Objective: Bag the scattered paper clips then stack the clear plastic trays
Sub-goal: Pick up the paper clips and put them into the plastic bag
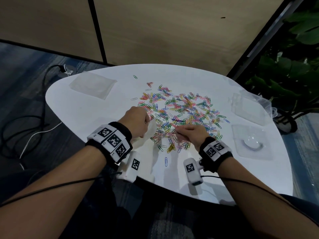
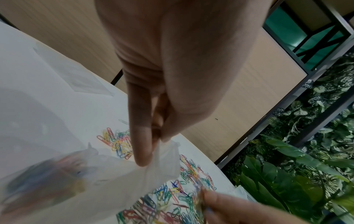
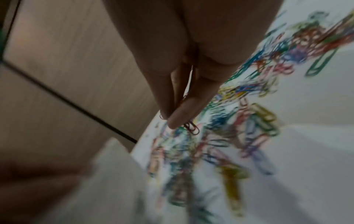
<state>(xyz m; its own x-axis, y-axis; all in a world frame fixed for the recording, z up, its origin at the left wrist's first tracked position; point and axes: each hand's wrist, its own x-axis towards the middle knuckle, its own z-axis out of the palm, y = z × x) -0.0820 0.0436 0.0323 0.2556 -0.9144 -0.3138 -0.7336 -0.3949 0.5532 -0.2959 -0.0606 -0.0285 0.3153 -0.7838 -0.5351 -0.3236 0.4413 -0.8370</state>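
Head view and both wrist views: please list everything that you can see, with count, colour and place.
paper clips: many, mixed colours, scattered mid-table
plastic bag: one, clear, at left hand, some clips inside
plastic trays: at least two, clear, table's right side
flat clear sheet: one, far left
table: one, white
plants: green, right of table
cables: black and white, floor left
left hand: pinches bag rim
right hand: fingers pinch clips

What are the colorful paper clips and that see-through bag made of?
The paper clips look like bent wire with a colored coating, probably plastic over metal: thin loops in glossy pink, blue, green and yellow. The bag, pinched by the left hand, looks like thin, soft plastic film: cloudy-clear, crumpled, with clips showing through it. The right hand pinches a few clips.
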